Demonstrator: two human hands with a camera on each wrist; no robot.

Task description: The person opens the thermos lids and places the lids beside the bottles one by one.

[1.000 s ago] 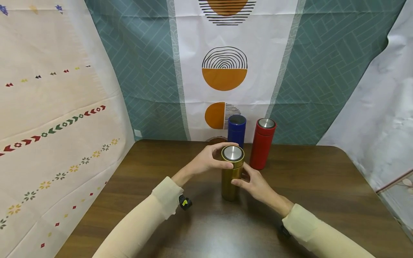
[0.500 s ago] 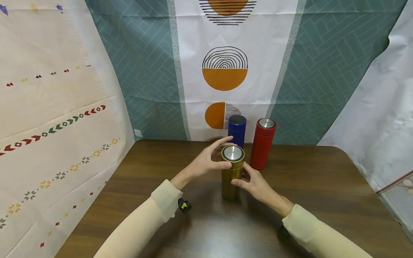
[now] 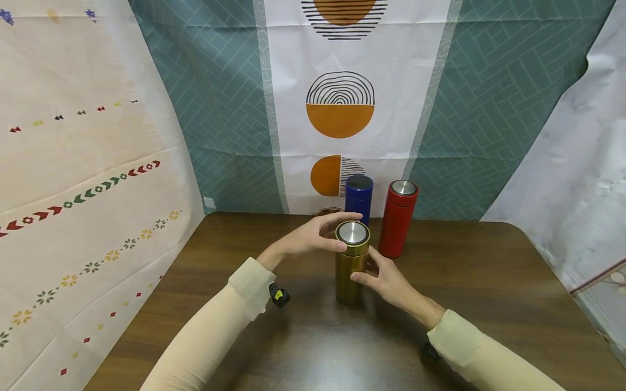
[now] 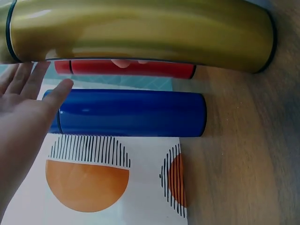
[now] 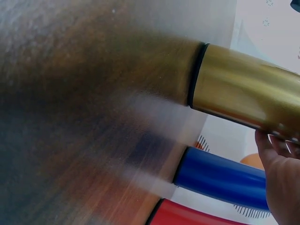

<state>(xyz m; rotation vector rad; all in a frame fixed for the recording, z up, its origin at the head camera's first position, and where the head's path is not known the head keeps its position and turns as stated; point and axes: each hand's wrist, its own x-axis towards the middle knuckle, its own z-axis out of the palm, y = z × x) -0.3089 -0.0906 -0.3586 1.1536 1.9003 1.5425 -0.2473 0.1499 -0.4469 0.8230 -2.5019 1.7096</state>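
A gold thermos [image 3: 349, 277] with a silver-topped lid [image 3: 353, 233] stands upright on the table in the head view. My right hand [image 3: 391, 279] holds its body from the right, thumb in front and fingers behind. At the lid's left side is my left hand [image 3: 313, 236], its thumb against the near edge and its index finger stretched out straight behind. In the left wrist view that index finger [image 4: 61, 91] stands apart from the gold thermos, while other fingertips meet its side. The lid sits on the body; some fingers are hidden behind it.
A blue thermos [image 3: 359, 201] stands just behind the gold one, partly hidden by the left hand. To its right is a red thermos [image 3: 398, 220] with a silver lid top. Patterned cloth [image 3: 225, 108] hangs behind the brown wooden table [image 3: 479, 282].
The left hand's fingers have lifted and straightened, and its thumb has slid left along the lid. The right hand and the gold thermos stay in place.
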